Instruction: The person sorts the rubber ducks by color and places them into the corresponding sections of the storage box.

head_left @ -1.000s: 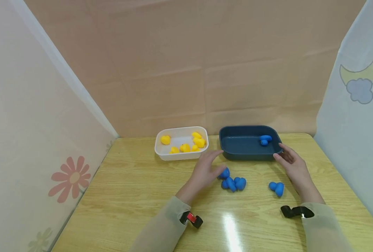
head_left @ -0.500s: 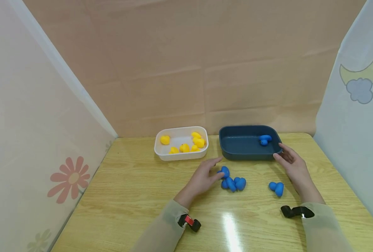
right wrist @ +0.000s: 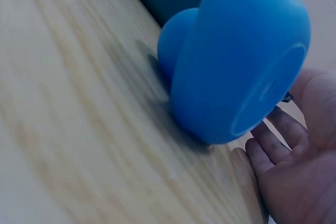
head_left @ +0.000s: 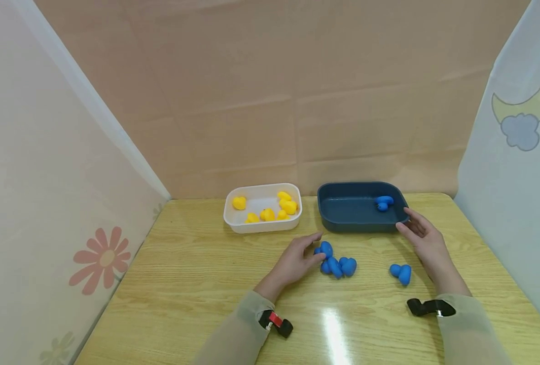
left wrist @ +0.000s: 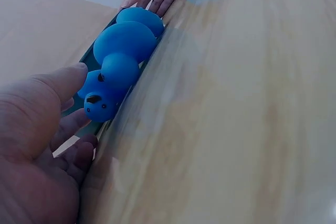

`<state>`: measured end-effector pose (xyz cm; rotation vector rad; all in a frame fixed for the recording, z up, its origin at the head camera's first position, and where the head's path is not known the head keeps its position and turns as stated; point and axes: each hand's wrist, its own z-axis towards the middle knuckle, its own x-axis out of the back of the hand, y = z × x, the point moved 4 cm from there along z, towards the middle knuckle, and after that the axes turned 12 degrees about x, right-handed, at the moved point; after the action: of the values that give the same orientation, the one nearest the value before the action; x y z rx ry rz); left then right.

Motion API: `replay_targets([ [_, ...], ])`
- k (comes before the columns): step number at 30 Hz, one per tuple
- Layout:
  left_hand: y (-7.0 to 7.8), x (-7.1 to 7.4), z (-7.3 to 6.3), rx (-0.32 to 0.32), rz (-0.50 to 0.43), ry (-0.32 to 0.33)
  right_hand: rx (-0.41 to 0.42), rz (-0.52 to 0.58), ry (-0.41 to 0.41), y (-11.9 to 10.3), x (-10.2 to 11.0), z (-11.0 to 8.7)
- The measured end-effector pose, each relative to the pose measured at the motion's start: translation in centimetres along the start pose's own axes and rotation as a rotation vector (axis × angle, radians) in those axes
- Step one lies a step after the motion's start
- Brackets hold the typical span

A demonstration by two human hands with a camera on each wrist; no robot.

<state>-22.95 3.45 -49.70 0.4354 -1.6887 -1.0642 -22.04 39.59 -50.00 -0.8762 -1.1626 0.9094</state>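
My left hand is lowered beside a blue rubber duck, thumb and fingers apart on either side of it. In the left wrist view, the blue duck's head lies by the fingertips; firm contact cannot be made out. Two more blue ducks lie close against it. My right hand rests at the right corner of the dark blue tray, thumb and fingertips touching its end. One blue duck lies inside that tray. Another blue duck is on its side near my right wrist.
A white tray with several yellow ducks stands left of the dark tray. Both are at the back of the wooden table, before a beige cloth wall. Patterned cloths hang at both sides.
My left hand has come down and slightly toward me, from near the dark tray's front corner to the leftmost loose blue duck. My right hand stays at the tray's corner.
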Motion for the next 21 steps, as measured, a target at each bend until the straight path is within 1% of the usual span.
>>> replay_targets([
  [7,-0.27,-0.18,0.04,-0.030,0.021,0.012,-0.011,-0.002,-0.001,0.00,-0.01,-0.02],
  [10,-0.38,-0.31,0.03,-0.025,0.040,0.021,-0.019,0.000,0.002,0.16,0.02,0.11],
  [17,-0.54,-0.48,0.02,0.017,0.052,0.034,-0.021,-0.020,0.003,0.57,0.13,0.31],
  [21,-0.48,-0.44,-0.07,0.019,0.050,0.037,-0.015,-0.024,0.000,0.75,0.08,0.31],
])
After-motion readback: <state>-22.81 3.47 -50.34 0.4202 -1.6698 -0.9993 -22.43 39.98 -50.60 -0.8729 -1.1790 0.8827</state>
